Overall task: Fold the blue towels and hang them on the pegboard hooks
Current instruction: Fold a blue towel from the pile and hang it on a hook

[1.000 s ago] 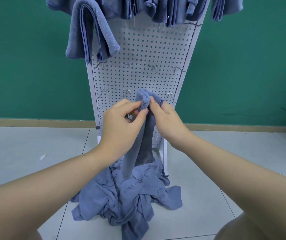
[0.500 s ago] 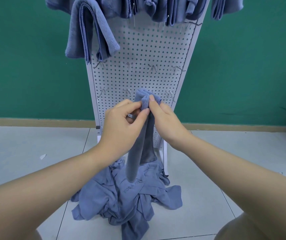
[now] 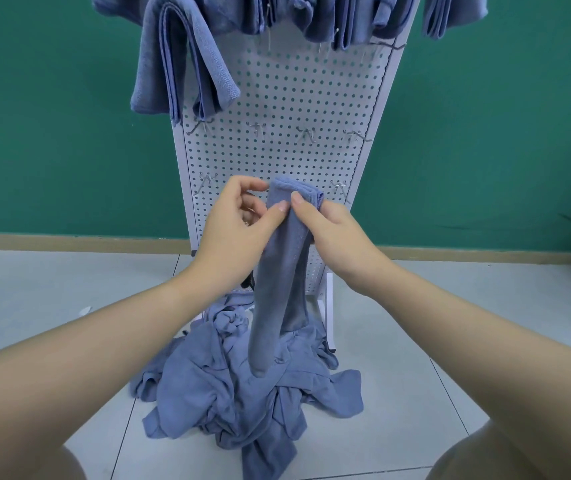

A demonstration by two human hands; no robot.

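Head view. A folded blue towel (image 3: 278, 271) hangs as a narrow strip at frame centre, its folded top edge level with the lower row of hooks on the white pegboard (image 3: 287, 98). The left hand (image 3: 239, 230), at 9 o'clock of the strip's top, pinches it between thumb and curled fingers. The right hand (image 3: 336, 230), at 3 o'clock, grips the same top, thumb on the near face and fingers wrapped behind. The strip's free end dangles over a heap of unfolded blue towels (image 3: 242, 393) lying on the tiled floor (image 3: 52, 289) at 6 o'clock, against the pegboard's foot. Folded towels already hung (image 3: 180, 64) drape from the hooks at 12 o'clock. Bare metal hooks (image 3: 306, 133) stand in the middle row. A green wall (image 3: 52, 133) lies behind.
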